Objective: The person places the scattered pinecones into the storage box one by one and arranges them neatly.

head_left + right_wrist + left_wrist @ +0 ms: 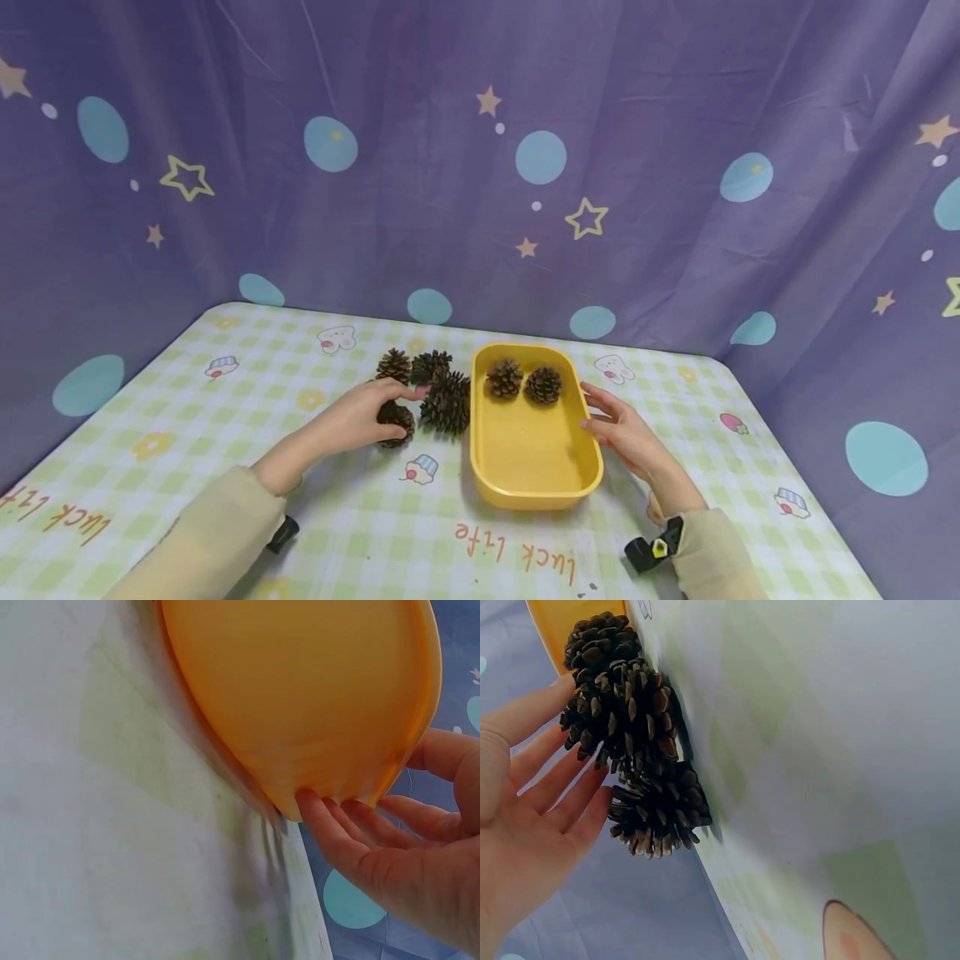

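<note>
My left hand reaches over a group of brown pine cones on the left of the yellow bin. Its thumb is at the near pine cone, and its other fingers stretch out beyond it. In the left wrist view the thumb tip meets a pine cone while the straight fingers lie behind the cones. A larger pine cone stands against the bin's left side. My right hand touches the outside of the yellow bin on its right. In the right wrist view, its fingertips rest along the bin's wall.
Two pine cones, one on the left and one on the right, lie at the far end inside the bin. Two more, a light one and a dark one, sit behind my left hand. A checked cloth covers the table; a purple curtain hangs behind.
</note>
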The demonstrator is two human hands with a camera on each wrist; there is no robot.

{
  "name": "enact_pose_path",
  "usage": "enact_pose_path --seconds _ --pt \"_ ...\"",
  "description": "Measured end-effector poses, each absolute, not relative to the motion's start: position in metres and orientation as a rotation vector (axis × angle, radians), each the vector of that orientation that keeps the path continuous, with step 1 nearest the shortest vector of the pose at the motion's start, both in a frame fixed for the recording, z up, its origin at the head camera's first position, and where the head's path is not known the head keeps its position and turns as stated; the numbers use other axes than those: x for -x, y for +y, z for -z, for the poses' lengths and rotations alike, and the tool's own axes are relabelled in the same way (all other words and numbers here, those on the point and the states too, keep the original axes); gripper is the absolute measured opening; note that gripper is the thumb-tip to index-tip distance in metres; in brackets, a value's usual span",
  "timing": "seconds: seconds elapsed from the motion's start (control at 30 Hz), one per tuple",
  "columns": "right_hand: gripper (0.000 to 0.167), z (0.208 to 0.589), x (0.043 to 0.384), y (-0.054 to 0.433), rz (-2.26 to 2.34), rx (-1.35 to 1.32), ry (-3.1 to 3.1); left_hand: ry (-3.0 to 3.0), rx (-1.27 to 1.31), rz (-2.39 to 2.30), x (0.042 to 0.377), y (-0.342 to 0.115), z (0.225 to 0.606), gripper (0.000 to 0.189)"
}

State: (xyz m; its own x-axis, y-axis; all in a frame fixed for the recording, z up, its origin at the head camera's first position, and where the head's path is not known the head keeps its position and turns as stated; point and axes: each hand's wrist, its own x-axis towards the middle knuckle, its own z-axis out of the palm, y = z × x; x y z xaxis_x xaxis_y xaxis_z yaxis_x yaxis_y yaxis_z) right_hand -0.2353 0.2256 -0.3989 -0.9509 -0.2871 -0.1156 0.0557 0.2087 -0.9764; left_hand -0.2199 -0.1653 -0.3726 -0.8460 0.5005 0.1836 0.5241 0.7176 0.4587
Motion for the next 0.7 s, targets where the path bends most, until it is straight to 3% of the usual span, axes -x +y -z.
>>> enact_pose_path --seconds 0.7 --pt "0.065 0.4003 0.2338 0.2260 1.826 0.225 2.194 -2.987 0.909 0.664 0.2220 -0.1687 0.3744 0.046"
